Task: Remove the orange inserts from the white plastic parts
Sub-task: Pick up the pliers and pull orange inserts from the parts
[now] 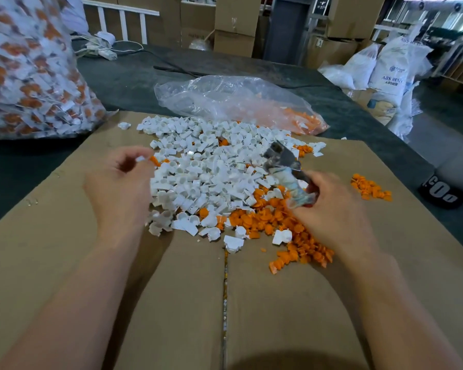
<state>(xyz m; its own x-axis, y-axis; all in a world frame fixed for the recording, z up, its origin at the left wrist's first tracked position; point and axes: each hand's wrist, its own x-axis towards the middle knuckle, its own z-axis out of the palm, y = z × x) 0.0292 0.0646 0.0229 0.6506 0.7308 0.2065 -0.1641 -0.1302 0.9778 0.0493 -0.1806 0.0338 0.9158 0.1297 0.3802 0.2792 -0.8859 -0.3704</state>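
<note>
Cardboard (51, 263) covered the bench (131, 84). Left hand (120, 182) pinched a white part (140, 158) between its fingers (133, 151); judged light, rigid, best held by its body. Right hand (334, 209) gripped a taped tool (286, 166).

Head-worn view, forward-down, seemingly close

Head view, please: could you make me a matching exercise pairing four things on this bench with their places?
1 tool
2 full bag
3 white pile
4 small orange heap

a far left on the table
b in the right hand
c near the cardboard's right edge
d middle of the cardboard

Pairs: 1-b, 2-a, 3-d, 4-c.
</note>
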